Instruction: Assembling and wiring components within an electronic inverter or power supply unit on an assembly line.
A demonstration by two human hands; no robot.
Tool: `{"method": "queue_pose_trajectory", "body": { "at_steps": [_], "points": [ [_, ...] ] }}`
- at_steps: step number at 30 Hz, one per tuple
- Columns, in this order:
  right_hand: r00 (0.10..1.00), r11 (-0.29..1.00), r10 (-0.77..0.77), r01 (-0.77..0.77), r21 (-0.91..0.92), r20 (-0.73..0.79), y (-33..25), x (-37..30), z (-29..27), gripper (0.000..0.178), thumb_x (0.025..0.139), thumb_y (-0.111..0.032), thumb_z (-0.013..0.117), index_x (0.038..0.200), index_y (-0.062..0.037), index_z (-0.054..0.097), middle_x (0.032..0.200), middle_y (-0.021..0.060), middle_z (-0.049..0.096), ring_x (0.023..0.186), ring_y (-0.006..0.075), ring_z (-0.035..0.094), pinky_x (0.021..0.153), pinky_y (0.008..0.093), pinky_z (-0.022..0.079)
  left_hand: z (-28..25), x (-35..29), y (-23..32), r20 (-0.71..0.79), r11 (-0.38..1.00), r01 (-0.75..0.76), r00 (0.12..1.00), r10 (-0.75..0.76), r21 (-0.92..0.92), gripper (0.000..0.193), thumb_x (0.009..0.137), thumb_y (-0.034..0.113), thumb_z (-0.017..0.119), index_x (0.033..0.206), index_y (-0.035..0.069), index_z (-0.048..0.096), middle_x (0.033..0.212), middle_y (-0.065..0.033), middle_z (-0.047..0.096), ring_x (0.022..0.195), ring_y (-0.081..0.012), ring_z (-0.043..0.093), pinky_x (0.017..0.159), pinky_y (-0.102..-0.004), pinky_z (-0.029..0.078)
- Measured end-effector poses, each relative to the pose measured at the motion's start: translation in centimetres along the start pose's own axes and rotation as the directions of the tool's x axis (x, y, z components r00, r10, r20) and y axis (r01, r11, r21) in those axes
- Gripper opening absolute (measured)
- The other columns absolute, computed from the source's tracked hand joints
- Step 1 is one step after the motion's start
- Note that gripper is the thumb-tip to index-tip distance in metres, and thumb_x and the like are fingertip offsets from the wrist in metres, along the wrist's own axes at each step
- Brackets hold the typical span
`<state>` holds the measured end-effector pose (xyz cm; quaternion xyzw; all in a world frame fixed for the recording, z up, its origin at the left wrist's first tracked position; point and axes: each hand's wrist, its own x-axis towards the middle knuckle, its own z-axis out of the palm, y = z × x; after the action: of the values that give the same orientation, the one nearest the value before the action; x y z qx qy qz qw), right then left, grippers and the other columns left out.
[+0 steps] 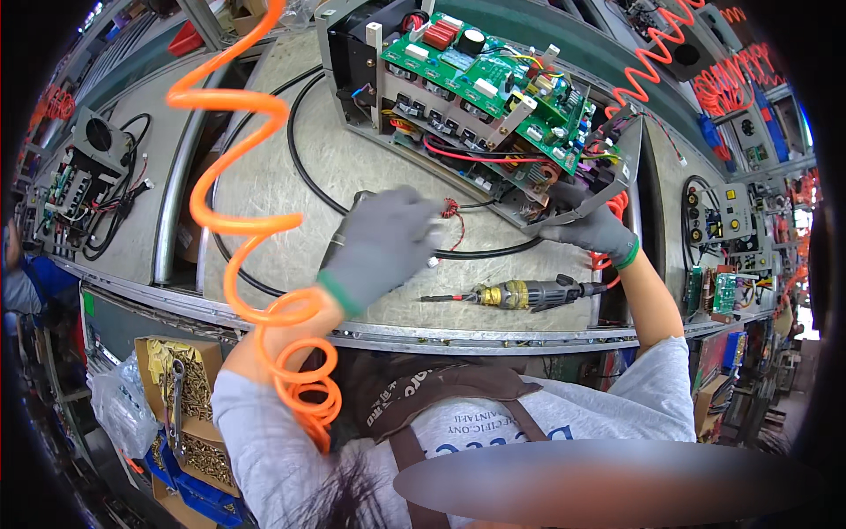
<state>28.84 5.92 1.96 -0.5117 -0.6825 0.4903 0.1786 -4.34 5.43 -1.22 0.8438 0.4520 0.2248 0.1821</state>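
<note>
Holding chassis (445, 167) with right fingers (564, 231), left fingers (423, 216) blurred beyond telling, screws (199, 392) in box (210, 351)

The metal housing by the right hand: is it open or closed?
Open: the metal housing has no cover over its green circuit board.

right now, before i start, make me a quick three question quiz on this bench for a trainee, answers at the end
1. Which forearm, left or right, does the orange, coiled plastic hose cross in the picture?

2. True or false: the black-and-yellow, cylindrical power tool lies unheld on the grey metal bench top.

3. The grey-gloved right hand is at:
A. the hose
B. the open, grey metal chassis
C. the power tool

Key: 1, left; 2, true; 3, B.
</note>
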Motion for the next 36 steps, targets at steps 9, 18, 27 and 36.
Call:
{"method": "queue_pose_trajectory", "body": {
  "at_steps": [9,18,27,36],
  "points": [
    [0.998,0.996,0.059,-0.059,-0.062,-0.003,1.6,0.3,0.0,0.074,0.075,-0.015,0.079,0.136,0.0038,0.041,0.129,0.0116,0.053,0.113,0.0163,0.052,0.093,0.0321,0.045,8.1,9.3,3.7,0.362,0.895,0.181,0.932,-0.024,-0.407,0.03,0.085,0.03,0.057,0.1,0.007,0.07,0.083,-0.0156,0.068,0.079,-0.0324,0.066,0.074,-0.0412,0.051],
    [0.994,0.992,0.107,-0.105,0.063,-0.022,1.4,0.0,0.2,0.06,0.079,-0.017,0.076,0.13,0.0029,0.051,0.129,0.0133,0.053,0.112,0.0166,0.053,0.096,0.0308,0.043,11.3,9.6,2.5,0.148,0.946,-0.069,0.981,0.121,-0.316,0.029,0.085,0.032,0.057,0.095,0.007,0.07,0.081,-0.0142,0.068,0.072,-0.0275,0.066,0.076,-0.0388,0.05],
    [0.996,0.992,0.078,-0.082,-0.092,-0.049,1.9,-0.1,0.5,0.041,0.08,-0.02,0.075,0.114,0.0,0.065,0.128,0.0114,0.054,0.108,0.0159,0.054,0.094,0.0293,0.043,9.8,11.7,3.3,0.575,0.953,0.143,0.817,0.038,-0.267,0.03,0.09,0.033,0.044,0.096,0.016,0.069,0.089,-0.0123,0.067,0.085,-0.0308,0.063,0.078,-0.043,0.048],
    [0.995,0.996,0.089,-0.09,-0.019,-0.048,1.4,0.2,0.7,0.054,0.08,-0.018,0.075,0.127,-0.0001,0.053,0.129,0.0124,0.053,0.109,0.016,0.053,0.094,0.0306,0.042,11.8,9.3,3.3,0.217,0.965,-0.036,0.972,0.094,-0.258,0.018,0.081,0.024,0.058,0.084,0.01,0.068,0.074,-0.013,0.065,0.072,-0.0324,0.064,0.067,-0.0457,0.049]
  ]
}}
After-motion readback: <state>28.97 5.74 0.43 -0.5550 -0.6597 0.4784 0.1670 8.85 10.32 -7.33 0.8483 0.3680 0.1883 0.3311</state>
